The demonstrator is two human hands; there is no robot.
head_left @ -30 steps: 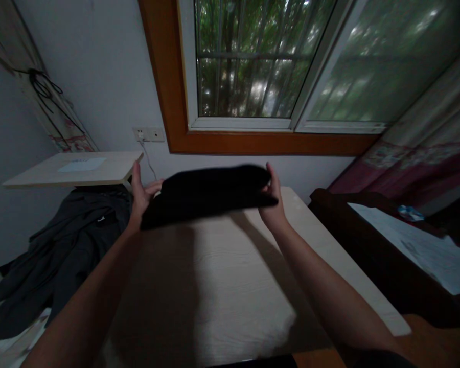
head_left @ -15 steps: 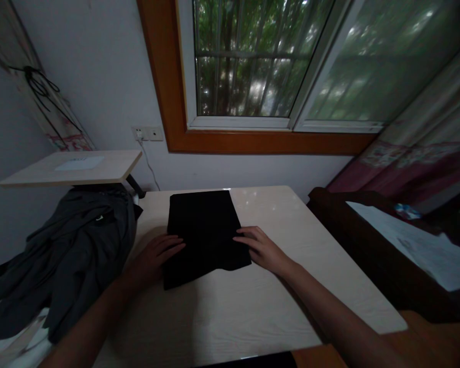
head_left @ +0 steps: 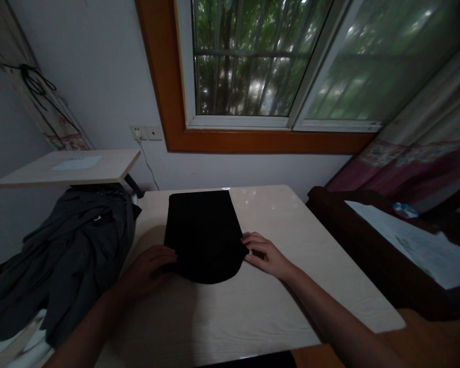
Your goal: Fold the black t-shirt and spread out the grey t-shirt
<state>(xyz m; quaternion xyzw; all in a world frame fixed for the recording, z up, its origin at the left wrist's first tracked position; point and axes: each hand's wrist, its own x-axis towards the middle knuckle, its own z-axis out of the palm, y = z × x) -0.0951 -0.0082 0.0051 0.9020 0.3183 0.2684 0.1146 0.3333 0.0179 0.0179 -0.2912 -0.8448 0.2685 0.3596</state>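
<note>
A folded black cloth (head_left: 203,230), perhaps a garment, lies on the pale wood-look table (head_left: 279,306). Its far edge is straight, while the near edge now bows down in a curve. At its near left corner my left hand (head_left: 151,266) is closed on the fabric, fingers over the top and the thumb mostly hidden. Across from it, my right hand (head_left: 266,255) pinches the near right corner between thumb and fingers. The dark cloth shows few folds in the dim light.
To the left, a heap of dark grey clothes (head_left: 88,240) hangs below a small raised board (head_left: 72,166) with a paper label. Dark brown furniture (head_left: 371,245) bearing a whitish sheet (head_left: 410,240) stands right. Beyond the table are a wall socket (head_left: 145,133) and a window (head_left: 253,66).
Both hands have moved slightly toward me and closed on the near corners of the black cloth. Its near edge, uneven and flat before, is now gathered into a rounded curve.
</note>
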